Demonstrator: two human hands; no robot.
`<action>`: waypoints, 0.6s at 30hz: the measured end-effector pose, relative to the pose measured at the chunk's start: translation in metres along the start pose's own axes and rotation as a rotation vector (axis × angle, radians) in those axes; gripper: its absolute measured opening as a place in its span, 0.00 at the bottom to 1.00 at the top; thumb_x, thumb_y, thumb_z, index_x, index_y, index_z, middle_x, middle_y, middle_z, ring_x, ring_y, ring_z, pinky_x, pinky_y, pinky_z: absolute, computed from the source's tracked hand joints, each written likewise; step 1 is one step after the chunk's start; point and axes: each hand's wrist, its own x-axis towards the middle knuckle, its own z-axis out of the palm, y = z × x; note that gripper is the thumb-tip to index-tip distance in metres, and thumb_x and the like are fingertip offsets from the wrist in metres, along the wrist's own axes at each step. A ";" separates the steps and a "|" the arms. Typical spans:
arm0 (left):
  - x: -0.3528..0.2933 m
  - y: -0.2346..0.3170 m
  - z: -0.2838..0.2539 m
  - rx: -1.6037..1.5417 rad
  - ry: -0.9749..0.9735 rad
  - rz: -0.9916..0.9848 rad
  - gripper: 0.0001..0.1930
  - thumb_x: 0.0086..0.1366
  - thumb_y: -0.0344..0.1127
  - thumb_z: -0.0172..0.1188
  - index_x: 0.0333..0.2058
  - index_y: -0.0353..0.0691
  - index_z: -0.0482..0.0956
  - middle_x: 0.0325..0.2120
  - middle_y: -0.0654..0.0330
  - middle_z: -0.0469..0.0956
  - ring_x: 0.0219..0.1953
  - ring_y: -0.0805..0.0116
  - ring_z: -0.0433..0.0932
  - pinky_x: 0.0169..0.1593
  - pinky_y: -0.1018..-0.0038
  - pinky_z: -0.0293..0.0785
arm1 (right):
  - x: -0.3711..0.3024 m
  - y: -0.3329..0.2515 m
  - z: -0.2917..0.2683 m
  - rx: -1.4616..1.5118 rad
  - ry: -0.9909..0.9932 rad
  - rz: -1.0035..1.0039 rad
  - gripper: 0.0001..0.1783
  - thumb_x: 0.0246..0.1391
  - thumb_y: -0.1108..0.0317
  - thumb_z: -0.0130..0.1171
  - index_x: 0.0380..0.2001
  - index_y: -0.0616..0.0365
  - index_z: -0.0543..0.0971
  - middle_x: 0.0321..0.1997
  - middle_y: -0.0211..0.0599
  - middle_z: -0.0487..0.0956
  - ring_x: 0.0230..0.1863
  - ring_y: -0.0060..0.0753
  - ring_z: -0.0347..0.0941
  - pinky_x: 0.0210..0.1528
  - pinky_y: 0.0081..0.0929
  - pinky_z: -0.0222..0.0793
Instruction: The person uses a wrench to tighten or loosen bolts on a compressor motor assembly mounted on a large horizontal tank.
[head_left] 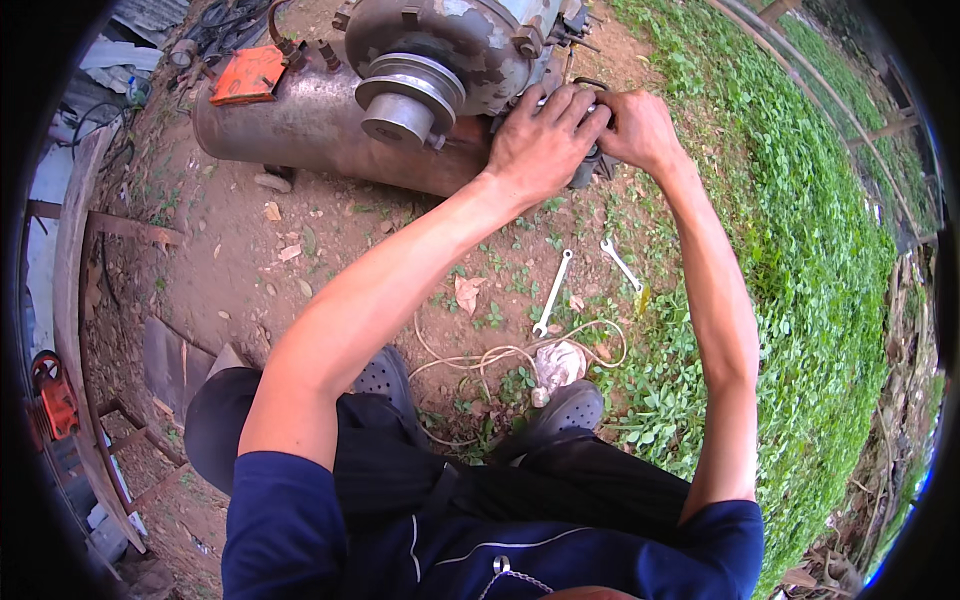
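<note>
A worn machine with a round metal housing [425, 40] and a silver grooved pulley [410, 97] sits on a rusty cylindrical tank [300, 125]. My left hand [545, 140] reaches over the lower right side of the machine, its fingers bent over a dark metal part that they mostly cover. Right beside it, my right hand [640, 128] is closed, with the fingers curled at the same spot. What either hand grips is hidden beneath the fingers. On the ground below lie a combination wrench [554, 292] and an open-end wrench [622, 265].
A pale cord [470, 358] loops over the ground near a crumpled plastic bag [560, 366] by my shoes. An orange plate [247, 76] rests on the tank. Green plants [800, 230] grow along the right. An orange tool [55, 395] stands at far left beside a wooden beam [75, 250].
</note>
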 end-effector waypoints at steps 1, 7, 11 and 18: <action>-0.001 -0.001 0.000 0.007 0.001 0.018 0.23 0.54 0.39 0.61 0.50 0.44 0.72 0.50 0.61 0.72 0.55 0.65 0.68 0.56 0.63 0.60 | -0.003 -0.003 0.002 -0.021 0.015 0.024 0.15 0.40 0.61 0.56 0.32 0.56 0.81 0.24 0.51 0.79 0.29 0.56 0.77 0.34 0.46 0.74; 0.000 0.007 0.001 -0.041 0.115 -0.033 0.23 0.54 0.37 0.60 0.50 0.44 0.72 0.50 0.61 0.71 0.55 0.64 0.67 0.58 0.61 0.59 | 0.006 0.008 -0.001 -0.049 0.037 -0.050 0.15 0.38 0.61 0.58 0.31 0.54 0.81 0.25 0.50 0.79 0.30 0.56 0.77 0.34 0.46 0.74; -0.007 0.018 -0.004 -0.073 0.222 0.026 0.23 0.52 0.37 0.62 0.49 0.47 0.72 0.49 0.64 0.71 0.54 0.66 0.68 0.58 0.62 0.59 | 0.031 0.015 -0.007 0.049 0.059 -0.199 0.15 0.42 0.57 0.61 0.20 0.60 0.76 0.18 0.51 0.73 0.25 0.59 0.71 0.27 0.44 0.66; -0.044 -0.011 -0.008 -0.267 0.177 0.290 0.20 0.49 0.38 0.66 0.43 0.53 0.76 0.41 0.71 0.74 0.47 0.72 0.73 0.58 0.64 0.60 | 0.039 0.011 -0.006 -0.038 0.040 -0.217 0.37 0.47 0.34 0.60 0.13 0.62 0.72 0.13 0.47 0.69 0.18 0.55 0.66 0.22 0.41 0.61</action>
